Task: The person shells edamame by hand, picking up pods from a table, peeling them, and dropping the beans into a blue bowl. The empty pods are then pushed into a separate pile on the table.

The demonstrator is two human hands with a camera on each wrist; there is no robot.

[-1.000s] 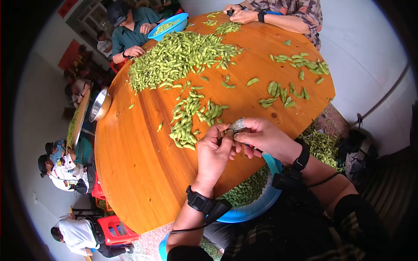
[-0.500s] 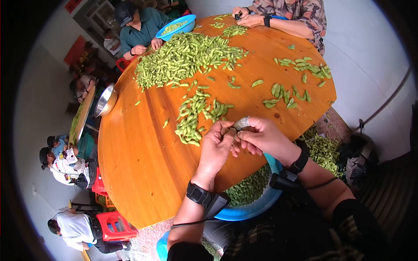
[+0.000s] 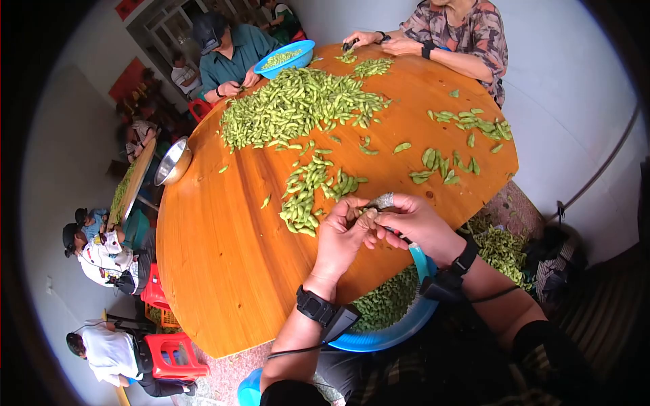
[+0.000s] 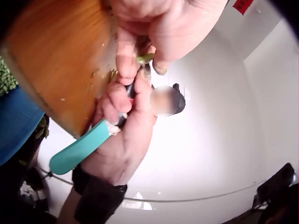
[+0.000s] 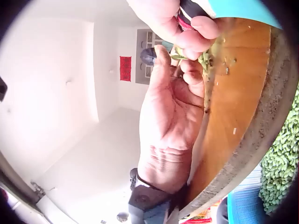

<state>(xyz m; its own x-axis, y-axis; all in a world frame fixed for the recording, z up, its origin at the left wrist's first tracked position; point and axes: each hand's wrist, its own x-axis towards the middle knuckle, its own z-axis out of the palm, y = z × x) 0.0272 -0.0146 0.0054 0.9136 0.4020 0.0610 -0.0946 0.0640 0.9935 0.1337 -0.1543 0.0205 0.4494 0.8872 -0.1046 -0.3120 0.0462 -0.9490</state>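
My left hand (image 3: 338, 233) pinches a green bean pod (image 4: 145, 59) between thumb and fingers. Facing it, my right hand (image 3: 423, 227) grips a slim tool with a turquoise handle (image 4: 81, 148) and a dark band; its working end is mostly hidden at the pod. A grey wrapping (image 3: 384, 200) covers my right index fingertip. The two hands meet over the table edge, fingertips close together. Just beyond them lies a small heap of pods (image 3: 301, 203). Below, shelled green beans (image 3: 382, 304) fill a blue basin (image 3: 409, 325).
A large pod pile (image 3: 298, 108) covers the far part of the wooden table (image 3: 223, 277). Loose pods (image 3: 443, 162) lie to the right. A metal bowl (image 3: 175, 162) sits at the left edge, a blue bowl (image 3: 288, 62) at the back. Two people work opposite; red stools (image 3: 172, 355) stand left.
The head view has shifted, so the table sits slightly lower in it. My hands stay together, and the turquoise handle shows more than half a second ago. One person opposite has spread their hands apart.
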